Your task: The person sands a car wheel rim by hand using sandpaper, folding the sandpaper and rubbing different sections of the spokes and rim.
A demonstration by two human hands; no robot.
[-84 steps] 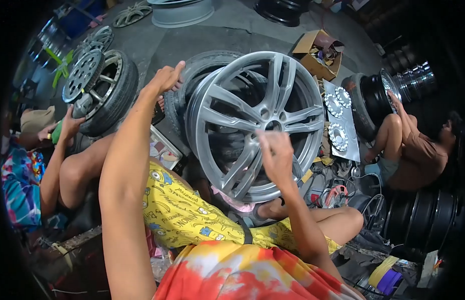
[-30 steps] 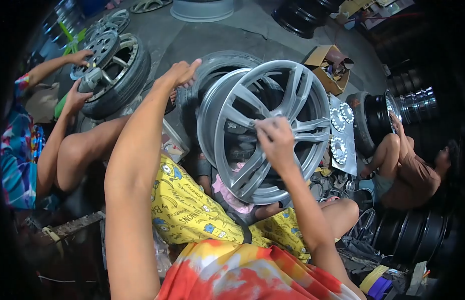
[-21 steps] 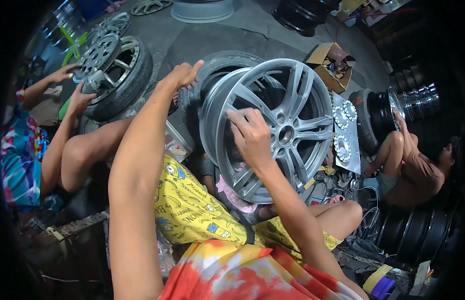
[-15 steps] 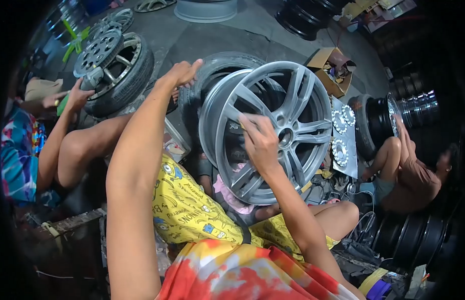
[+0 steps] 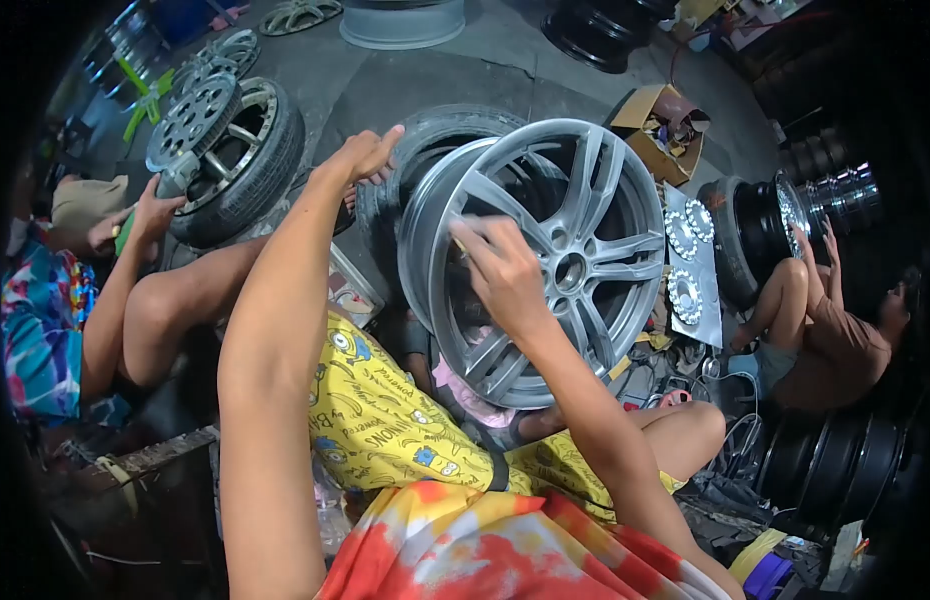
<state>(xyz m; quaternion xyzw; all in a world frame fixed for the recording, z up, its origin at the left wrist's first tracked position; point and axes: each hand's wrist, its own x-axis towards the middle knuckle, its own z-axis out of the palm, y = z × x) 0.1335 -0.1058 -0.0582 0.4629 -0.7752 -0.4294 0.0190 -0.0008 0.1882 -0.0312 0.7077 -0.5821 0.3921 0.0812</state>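
dark grey floor [image 5: 425, 80] is extending behind the work area, an open cardboard box [image 5: 640, 115] standing on it. silver alloy wheel [image 5: 605, 246] is sitting tilted before the person, just in front of a black tire [image 5: 425, 127]. left hand [image 5: 370, 157] is staying open, fingers spreading near the tire. right hand [image 5: 503, 262] is curling at a spoke near the wheel's rim; whether it is gripping anything, cannot tell.

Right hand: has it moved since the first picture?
Yes. Against the center hole of the wheel, the right hand has moved left, from just below it toward the wheel's left edge.
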